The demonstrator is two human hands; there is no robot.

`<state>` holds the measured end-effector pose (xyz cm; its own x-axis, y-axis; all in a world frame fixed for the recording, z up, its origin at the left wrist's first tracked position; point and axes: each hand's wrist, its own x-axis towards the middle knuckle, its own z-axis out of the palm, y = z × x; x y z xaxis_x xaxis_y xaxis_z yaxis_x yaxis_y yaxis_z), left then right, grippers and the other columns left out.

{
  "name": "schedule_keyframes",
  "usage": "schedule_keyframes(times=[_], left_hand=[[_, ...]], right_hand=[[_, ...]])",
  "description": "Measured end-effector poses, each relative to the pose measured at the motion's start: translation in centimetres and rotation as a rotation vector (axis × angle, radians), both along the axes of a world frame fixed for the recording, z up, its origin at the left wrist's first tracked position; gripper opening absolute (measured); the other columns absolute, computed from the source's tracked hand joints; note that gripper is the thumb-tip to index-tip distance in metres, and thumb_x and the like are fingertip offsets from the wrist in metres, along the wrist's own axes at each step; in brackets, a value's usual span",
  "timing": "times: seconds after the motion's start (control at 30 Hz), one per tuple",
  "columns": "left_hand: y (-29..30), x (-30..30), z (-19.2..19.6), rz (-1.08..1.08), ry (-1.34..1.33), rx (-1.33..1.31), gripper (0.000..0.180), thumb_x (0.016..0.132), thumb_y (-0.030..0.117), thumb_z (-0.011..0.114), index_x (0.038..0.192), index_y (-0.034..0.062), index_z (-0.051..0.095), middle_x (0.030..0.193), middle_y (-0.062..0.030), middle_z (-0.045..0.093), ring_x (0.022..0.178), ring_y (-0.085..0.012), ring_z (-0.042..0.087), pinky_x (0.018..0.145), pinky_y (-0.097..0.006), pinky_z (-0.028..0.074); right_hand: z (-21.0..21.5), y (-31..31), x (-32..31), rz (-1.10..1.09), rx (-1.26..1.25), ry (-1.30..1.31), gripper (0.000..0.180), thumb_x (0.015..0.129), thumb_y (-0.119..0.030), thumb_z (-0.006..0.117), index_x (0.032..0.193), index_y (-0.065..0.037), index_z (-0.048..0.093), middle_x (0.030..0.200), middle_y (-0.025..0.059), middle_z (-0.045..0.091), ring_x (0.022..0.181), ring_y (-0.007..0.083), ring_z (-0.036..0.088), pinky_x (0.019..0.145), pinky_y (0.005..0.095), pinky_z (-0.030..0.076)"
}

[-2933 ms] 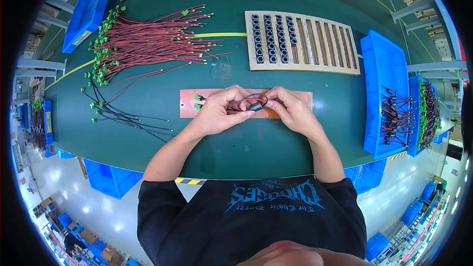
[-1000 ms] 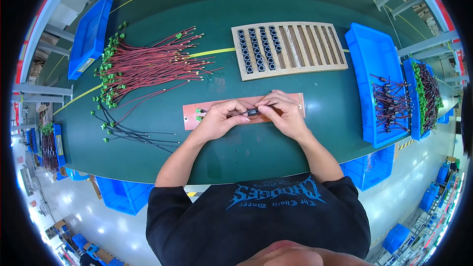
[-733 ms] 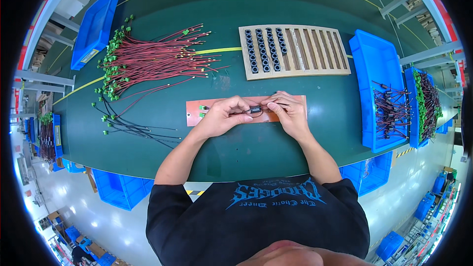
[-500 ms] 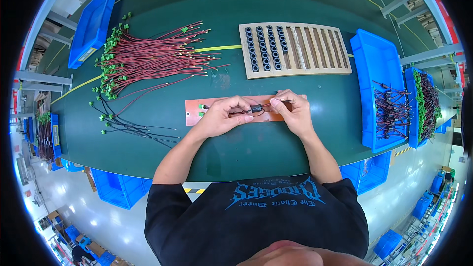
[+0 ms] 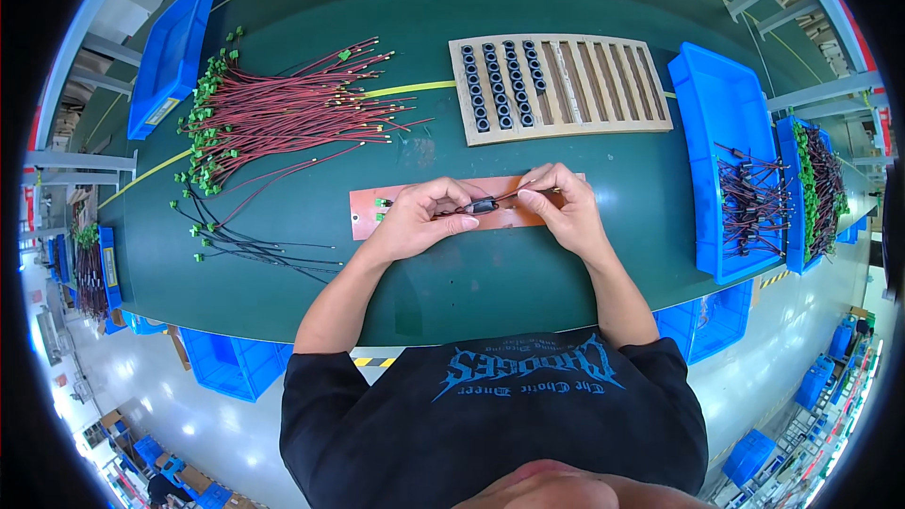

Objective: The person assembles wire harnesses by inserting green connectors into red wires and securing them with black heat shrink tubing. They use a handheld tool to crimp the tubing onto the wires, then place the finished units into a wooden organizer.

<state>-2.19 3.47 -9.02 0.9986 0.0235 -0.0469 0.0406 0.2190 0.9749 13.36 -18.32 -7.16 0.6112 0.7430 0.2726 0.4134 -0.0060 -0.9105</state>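
Over an orange board (image 5: 362, 224), both my hands work on one cable with a black cylindrical core (image 5: 482, 206). My left hand (image 5: 424, 219) is closed around the wires at the core's left end, thumb and fingers pinched near it. To the right of the core, my right hand (image 5: 566, 211) pinches the red and black wires (image 5: 509, 196) coming out of it. Small green connectors (image 5: 381, 203) show at the board's left end, just beyond my left hand. My fingers hide part of the wires.
Many red wires (image 5: 292, 104) with green connectors lie at the far left, black wires (image 5: 255, 245) nearer. A wooden rack (image 5: 613, 85) with black cores stands behind the board. A blue bin (image 5: 712, 113) on the right holds finished-looking cables; another blue bin (image 5: 179, 52) stands far left.
The wire loop below the core has drawn in and the wires to its right look straighter. My right hand has turned slightly; the whole view has shifted a little.
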Motion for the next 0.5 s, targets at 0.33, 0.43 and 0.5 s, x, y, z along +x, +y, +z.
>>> schedule_keyframes(times=[0.33,0.43,0.5], left_hand=[[-0.2,0.0,-0.1,0.03,-0.002,-0.027,0.014,0.093,-0.004,0.072,0.102,0.0008,0.063,0.124,-0.0176,0.067,0.111,-0.0174,0.067,0.097,-0.033,0.057],[-0.3,0.0,-0.6,0.043,0.022,-0.024,0.013,0.094,-0.004,0.071,0.103,0.0001,0.062,0.123,-0.0173,0.067,0.11,-0.0173,0.067,0.096,-0.033,0.058],[-0.4,-0.1,-0.7,0.053,0.022,-0.001,0.013,0.095,-0.005,0.071,0.103,-0.0005,0.062,0.123,-0.0171,0.067,0.11,-0.0175,0.067,0.095,-0.033,0.058]], right_hand=[[-1.7,0.1,-1.2,0.134,0.18,0.529,0.011,0.097,0.006,0.065,0.105,0.0,0.06,0.116,0.0105,0.061,0.103,0.0133,0.062,0.092,0.0293,0.052],[-1.1,0.2,-1.4,0.081,0.133,0.55,0.009,0.098,0.003,0.066,0.105,0.001,0.061,0.111,0.0096,0.064,0.097,0.0118,0.063,0.087,0.028,0.054],[-1.2,0.5,-1.5,0.026,0.079,0.488,0.009,0.099,0.001,0.066,0.105,0.002,0.061,0.107,0.0087,0.066,0.093,0.0113,0.064,0.082,0.0271,0.055]])
